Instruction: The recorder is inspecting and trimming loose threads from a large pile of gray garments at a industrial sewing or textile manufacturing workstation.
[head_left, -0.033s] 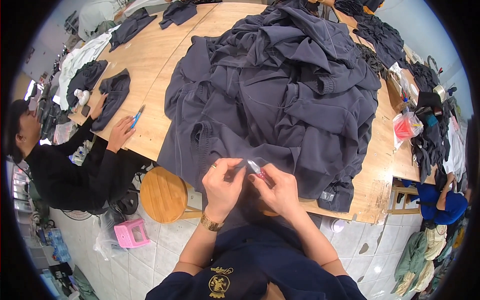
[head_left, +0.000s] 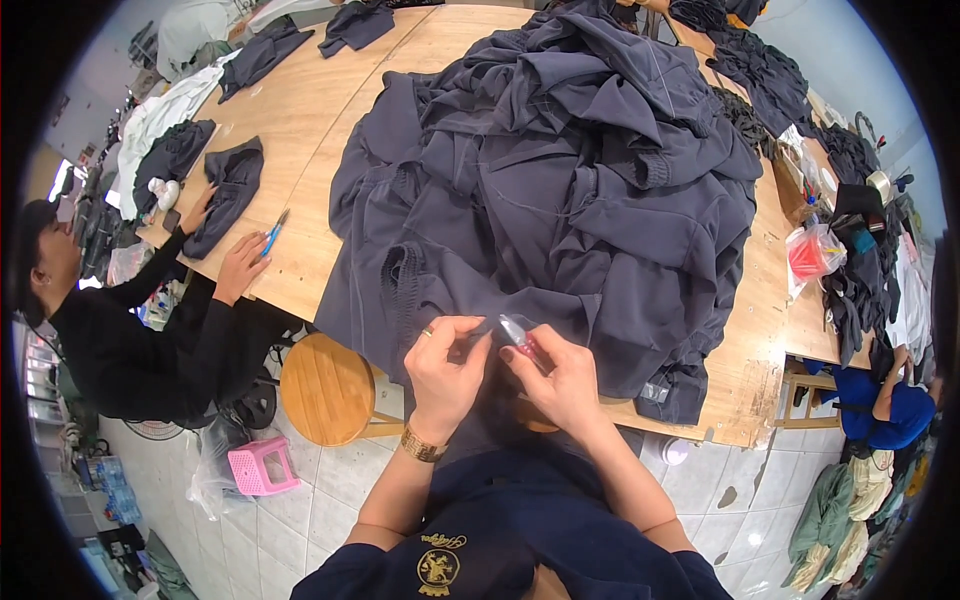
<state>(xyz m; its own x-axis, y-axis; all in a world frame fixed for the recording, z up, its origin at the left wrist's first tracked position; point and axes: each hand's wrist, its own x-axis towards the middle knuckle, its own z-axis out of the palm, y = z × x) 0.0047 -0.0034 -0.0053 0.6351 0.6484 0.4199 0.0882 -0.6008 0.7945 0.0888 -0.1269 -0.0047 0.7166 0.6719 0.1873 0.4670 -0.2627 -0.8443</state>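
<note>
Pinching a fold of dark grey cloth at the near edge of the table [head_left: 300, 120], the left hand [head_left: 447, 368] has its fingers closed on the fabric, while the right hand [head_left: 560, 375] has its fingers closed around a small clipper [head_left: 520, 333] with a pale blade end and a reddish handle, its tip pointing at the spot the left hand holds. The garment being worked on is the nearest one of the big pile of dark grey clothes [head_left: 580, 170], hanging off the table edge toward the person's lap. By the look of it, this is loose-thread trimming on a seam, and the step is lining up the cut; the next move seems to call for keeping the cloth taut and nipping close without catching the fabric. Left of the hands stands a round wooden stool [head_left: 325, 388], with a pink plastic stool [head_left: 262, 466] on the tiled floor. Farther left a co-worker in black rests a hand [head_left: 240, 268] by blue-handled scissors [head_left: 274, 232].
</note>
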